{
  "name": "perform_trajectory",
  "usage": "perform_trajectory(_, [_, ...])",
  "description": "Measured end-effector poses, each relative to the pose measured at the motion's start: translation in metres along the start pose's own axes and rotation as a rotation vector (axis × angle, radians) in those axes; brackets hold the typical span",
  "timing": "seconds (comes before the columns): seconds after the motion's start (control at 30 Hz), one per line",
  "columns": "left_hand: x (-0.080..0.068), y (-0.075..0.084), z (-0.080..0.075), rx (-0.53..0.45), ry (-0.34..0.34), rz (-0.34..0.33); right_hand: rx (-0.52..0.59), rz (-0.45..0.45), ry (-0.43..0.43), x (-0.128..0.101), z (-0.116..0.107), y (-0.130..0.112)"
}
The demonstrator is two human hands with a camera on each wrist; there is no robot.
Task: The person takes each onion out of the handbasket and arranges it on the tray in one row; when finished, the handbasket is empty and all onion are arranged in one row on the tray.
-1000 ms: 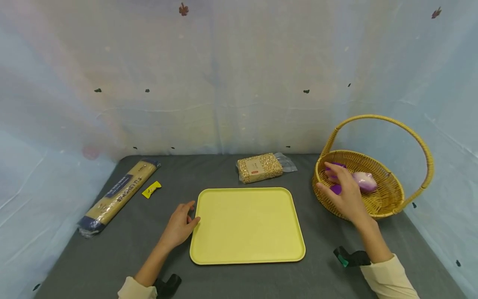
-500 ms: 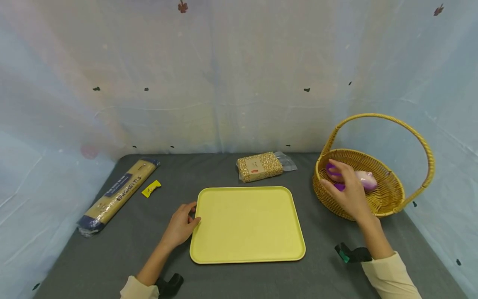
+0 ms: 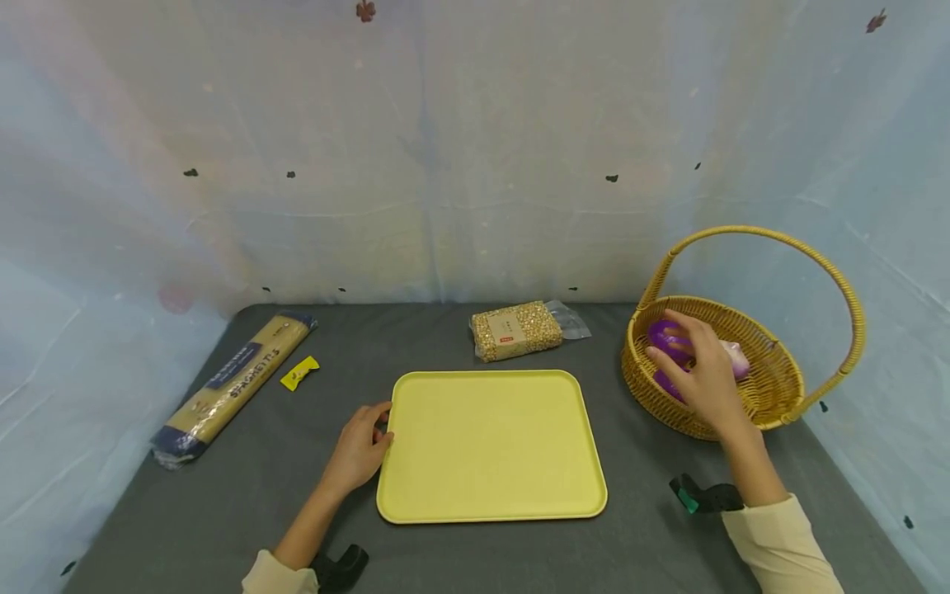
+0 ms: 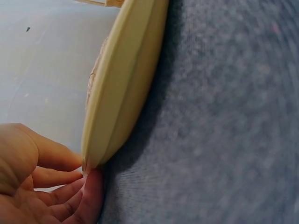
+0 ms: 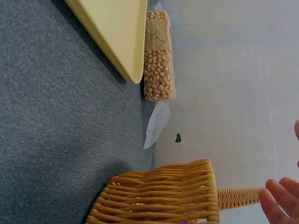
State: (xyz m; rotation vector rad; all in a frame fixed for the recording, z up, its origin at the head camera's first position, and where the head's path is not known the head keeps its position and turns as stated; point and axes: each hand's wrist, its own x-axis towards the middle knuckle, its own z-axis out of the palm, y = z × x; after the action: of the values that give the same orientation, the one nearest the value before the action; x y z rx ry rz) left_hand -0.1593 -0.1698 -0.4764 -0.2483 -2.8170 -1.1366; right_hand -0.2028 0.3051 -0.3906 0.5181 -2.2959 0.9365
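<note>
Right hand [image 3: 701,375], fingers spread, reaches into wicker basket [image 3: 772,404] over purple object [image 3: 663,336]; grasp apparently pending. Left hand [image 3: 356,450], fingers relaxed, touches yellow tray [image 3: 490,445] edge.

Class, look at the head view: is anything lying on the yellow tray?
No: the yellow tray is bare; the left hand only touches its edge.

The left hand [image 3: 355,452] lies low with its fingers [image 4: 88,193] loosely curled and the forearm stretched forward, while the right hand [image 3: 703,381] reaches ahead, palm down, fingers [image 3: 671,360] spread and slightly bent, sleeve at the wrist.
</note>
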Motion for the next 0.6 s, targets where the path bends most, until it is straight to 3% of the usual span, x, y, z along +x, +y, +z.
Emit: perform_trajectory(0.6, [-0.003,-0.0008,0.0011,-0.025,0.028,0.02,-0.065,0.056,0.029,0.0097,-0.0091,0.0064])
